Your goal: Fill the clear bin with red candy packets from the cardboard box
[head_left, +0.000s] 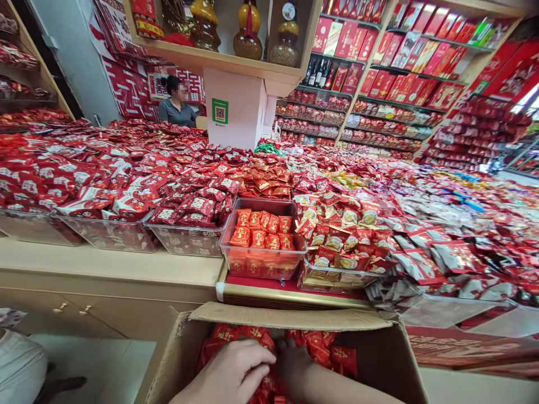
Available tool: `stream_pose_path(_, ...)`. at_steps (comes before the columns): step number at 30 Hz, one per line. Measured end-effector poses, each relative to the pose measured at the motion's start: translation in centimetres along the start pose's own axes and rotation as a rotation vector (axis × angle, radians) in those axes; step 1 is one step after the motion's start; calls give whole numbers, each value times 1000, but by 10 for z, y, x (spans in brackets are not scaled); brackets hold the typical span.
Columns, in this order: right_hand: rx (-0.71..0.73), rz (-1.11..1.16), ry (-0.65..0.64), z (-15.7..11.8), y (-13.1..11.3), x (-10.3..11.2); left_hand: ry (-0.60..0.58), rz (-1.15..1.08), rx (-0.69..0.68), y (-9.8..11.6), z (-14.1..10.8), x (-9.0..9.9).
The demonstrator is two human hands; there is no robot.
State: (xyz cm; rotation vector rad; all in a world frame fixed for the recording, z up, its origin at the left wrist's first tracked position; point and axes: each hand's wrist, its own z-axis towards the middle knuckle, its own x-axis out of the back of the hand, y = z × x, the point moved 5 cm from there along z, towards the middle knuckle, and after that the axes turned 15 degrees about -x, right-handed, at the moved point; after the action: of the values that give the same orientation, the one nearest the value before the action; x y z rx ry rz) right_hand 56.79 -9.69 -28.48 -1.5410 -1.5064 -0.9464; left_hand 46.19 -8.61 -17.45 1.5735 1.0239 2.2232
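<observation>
An open cardboard box (pixel 295 317) at the bottom of the view holds red foil packets with gold lettering (pixel 345 359). My left hand (pixel 236 367) is inside it, fingers bent and closed over some of these packets. Close on its right, my right hand (pixel 295 365) reaches down among the packets in shadow, and its fingertips are hidden. Just beyond the box stands a clear plastic bin (pixel 263 255) with similar small red packets (pixel 256 238) set upright in rows.
Clear bins heaped with wrapped sweets line the counter (pixel 168 272), including durian packets (pixel 337 247) to the right. A white pillar (pixel 233 112) carries a QR sign. Behind the counter is a person (pixel 177 106). Stocked shelves (pixel 357 73) rise at the back.
</observation>
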Motion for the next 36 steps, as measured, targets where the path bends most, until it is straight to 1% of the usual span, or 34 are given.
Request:
stream_pose_path(2,-14,-188,-35,-1,-4,3,30,-49,64,-6,-3,0)
stream_pose_path(3,4,-229,-50,-1,-6,5,28,-52,71,-8,-4,0)
stream_pose_path(5,61,-224,-68,-3,-11,12,26,-57,81,-10,-5,0)
stream_pose_path(7,119,-223,-68,-9,-13,24,65,-91,135,-15,-7,2)
stream_pose_path(8,150,-202,-46,-14,-13,34,85,-127,176,-19,-9,2)
stream_pose_path(10,210,-111,-7,-27,-12,58,88,-241,253,-26,-14,0)
stream_pose_path(12,253,42,-14,-39,-7,81,43,-409,247,-29,-16,-8)
stream_pose_path(14,274,209,-84,-48,-1,97,7,-601,188,-28,-15,-16)
stream_pose_path(16,294,359,-164,-51,3,104,17,-774,171,-26,-12,-23)
stream_pose_path(17,301,427,-189,-50,4,106,35,-852,188,-25,-11,-25)
stream_pose_path(20,313,640,-200,-50,4,110,113,-1027,249,-19,-6,-29)
stream_pose_path(23,305,860,-184,-57,3,118,187,-1111,268,-8,-3,-21)
stream_pose_path(25,224,994,-207,-63,5,122,200,-1136,273,1,-4,-11)
stream_pose_path(27,158,1186,-286,-68,7,124,202,-1145,278,10,-5,0)
stream_pose_path(29,172,1430,-369,-73,7,129,244,-1141,283,17,-6,12)
stream_pose_path(30,195,1555,-386,-74,8,133,287,-1143,289,19,-6,17)
stream_pose_path(31,211,1667,-380,-74,10,138,341,-1159,291,22,-5,21)
stream_pose_path(33,204,1835,-336,-73,14,146,448,-1259,269,29,1,26)
stream_pose_path(35,185,1949,-293,-72,18,153,522,-1383,237,35,9,25)
stream_pose_path(36,177,1991,-278,-71,19,155,545,-1394,252,37,13,23)
